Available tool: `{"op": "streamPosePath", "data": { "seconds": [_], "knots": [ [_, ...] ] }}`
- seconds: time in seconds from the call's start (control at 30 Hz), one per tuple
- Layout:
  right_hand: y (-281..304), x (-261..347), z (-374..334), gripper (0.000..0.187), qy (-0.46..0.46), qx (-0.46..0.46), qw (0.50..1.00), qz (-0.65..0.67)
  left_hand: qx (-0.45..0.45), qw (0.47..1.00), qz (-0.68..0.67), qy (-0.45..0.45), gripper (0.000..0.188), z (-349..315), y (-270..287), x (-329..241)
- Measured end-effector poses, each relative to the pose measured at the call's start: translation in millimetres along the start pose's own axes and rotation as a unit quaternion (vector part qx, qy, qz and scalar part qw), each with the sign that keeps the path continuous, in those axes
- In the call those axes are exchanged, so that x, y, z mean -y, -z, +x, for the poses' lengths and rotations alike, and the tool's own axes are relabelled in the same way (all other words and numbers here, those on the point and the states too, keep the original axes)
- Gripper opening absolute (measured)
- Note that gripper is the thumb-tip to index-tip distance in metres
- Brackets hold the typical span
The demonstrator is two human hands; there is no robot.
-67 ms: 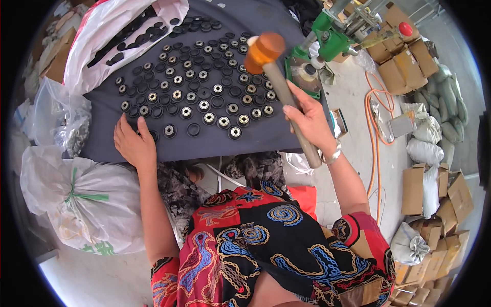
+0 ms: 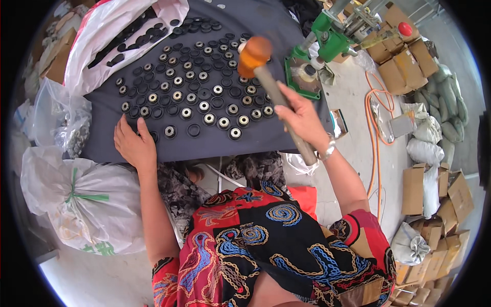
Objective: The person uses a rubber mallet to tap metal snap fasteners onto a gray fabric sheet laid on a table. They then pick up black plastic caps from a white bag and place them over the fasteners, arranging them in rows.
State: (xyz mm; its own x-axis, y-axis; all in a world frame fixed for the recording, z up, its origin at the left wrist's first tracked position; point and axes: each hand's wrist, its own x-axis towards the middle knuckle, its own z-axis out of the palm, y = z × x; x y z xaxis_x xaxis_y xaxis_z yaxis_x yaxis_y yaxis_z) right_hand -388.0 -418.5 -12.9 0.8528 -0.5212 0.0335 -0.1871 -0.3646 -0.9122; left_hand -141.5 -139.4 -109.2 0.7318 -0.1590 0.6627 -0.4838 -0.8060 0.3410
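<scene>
Many bearings crowd the table between sack and green press, the right hand gripping a mallet that hides some, the left hand flat, fingers loosely spread.

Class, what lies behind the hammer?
Dark cloth shows around the hammer, with black rings and metal-centred rings near its orange head. Anything covered by the head, handle or right hand cannot be seen.
</scene>
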Motion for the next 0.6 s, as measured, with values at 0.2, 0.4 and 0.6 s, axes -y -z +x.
{"op": "streamPosePath", "data": {
  "seconds": [0.2,0.4,0.6],
  "knots": [
    [7,-9,-6,0.062,-0.058,0.038,0.997,0.037,-0.007,1.000,-0.001,0.004,0.048,-2,-3,4],
    [9,-6,-54,0.061,0.000,0.049,0.998,-0.042,-0.006,1.000,-0.006,0.001,0.048,-1,-3,0],
    [13,0,-59,0.061,-0.011,0.043,0.999,0.008,-0.013,1.000,0.009,-0.005,0.047,0,-4,4]
  ]
}}
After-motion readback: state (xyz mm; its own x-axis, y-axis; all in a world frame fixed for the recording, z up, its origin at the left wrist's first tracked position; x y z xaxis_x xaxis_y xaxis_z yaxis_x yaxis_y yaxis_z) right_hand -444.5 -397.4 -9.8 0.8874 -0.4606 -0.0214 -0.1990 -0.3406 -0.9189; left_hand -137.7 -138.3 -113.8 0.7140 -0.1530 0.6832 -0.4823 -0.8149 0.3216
